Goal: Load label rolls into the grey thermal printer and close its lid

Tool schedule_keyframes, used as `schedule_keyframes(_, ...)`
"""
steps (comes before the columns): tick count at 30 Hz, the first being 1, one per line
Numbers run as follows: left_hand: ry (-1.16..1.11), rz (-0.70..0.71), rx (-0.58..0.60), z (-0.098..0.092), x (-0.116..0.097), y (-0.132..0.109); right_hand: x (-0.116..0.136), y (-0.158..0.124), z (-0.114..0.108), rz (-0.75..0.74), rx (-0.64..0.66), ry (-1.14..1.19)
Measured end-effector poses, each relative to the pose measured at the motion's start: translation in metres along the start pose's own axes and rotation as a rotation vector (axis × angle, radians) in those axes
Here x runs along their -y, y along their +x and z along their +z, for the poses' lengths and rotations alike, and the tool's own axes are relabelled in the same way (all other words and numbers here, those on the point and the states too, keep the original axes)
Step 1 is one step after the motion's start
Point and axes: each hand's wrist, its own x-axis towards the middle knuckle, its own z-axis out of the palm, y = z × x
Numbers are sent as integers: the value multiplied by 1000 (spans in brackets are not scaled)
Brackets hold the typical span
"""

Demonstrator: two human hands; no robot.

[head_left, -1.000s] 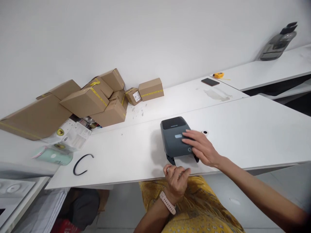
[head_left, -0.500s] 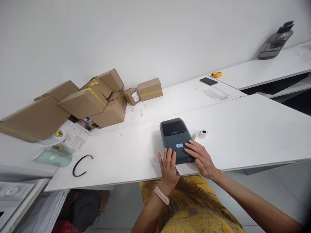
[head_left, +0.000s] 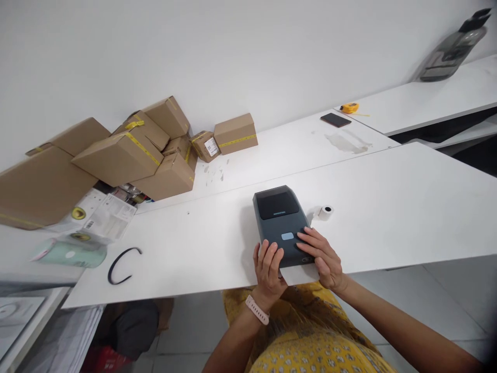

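A dark blue-grey label printer (head_left: pixel 277 225), with a black window and a light blue button on top, lies near the table's front edge. My left hand (head_left: pixel 268 264) grips its near left corner, fingers curled over the top. On the other side, my right hand (head_left: pixel 322 255) holds the near right corner, with fingers lying on the top face and the thumb at the front end. The printer's underside is hidden. Just right of it, a small white paper roll (head_left: pixel 325 213) lies on its side with a short loose end.
Cardboard boxes (head_left: pixel 120 155) are stacked at the back left, beside clear packets (head_left: pixel 111 215) and a mint-green pouch (head_left: pixel 70 254). A black headband (head_left: pixel 112 269) lies at the left. Farther back right are a phone (head_left: pixel 336 120), a yellow tape measure (head_left: pixel 349 108) and a large bottle (head_left: pixel 452 52).
My fingers have closed more firmly around the printer's near corners. The printer appears slightly nearer and more tilted, and the camera view has shifted a little.
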Motion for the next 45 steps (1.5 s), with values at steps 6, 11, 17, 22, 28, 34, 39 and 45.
schedule_keyframes(6, -51, -70, 50, -16, -8, -2, 14, 6, -6, 110, 32, 41)
schedule_keyframes(11, -639, -876, 124, -54, -45, -16, 25, 12, -9, 293, 21, 97)
schedule_keyframes(17, -967, -1310, 354, -40, -63, 2, 25, 11, -7, 281, 26, 119)
schedule_keyframes(22, -1030, -1432, 321, -29, -62, 18, 25, 12, -11, 298, 63, 103)
schedule_keyframes(28, -1028, -1419, 293, -33, -61, 19, 26, 14, -10, 282, 37, 69)
schedule_keyframes(34, -1026, -1396, 291, -30, -59, 15, 30, 19, -11, 276, 29, 34)
schedule_keyframes(39, -1011, -1379, 297, -27, -55, 12, 32, 23, -10, 258, 19, -19)
schedule_keyframes(45, -1043, -1328, 367, -37, -52, 13, 29, 22, -9, 260, 54, -42)
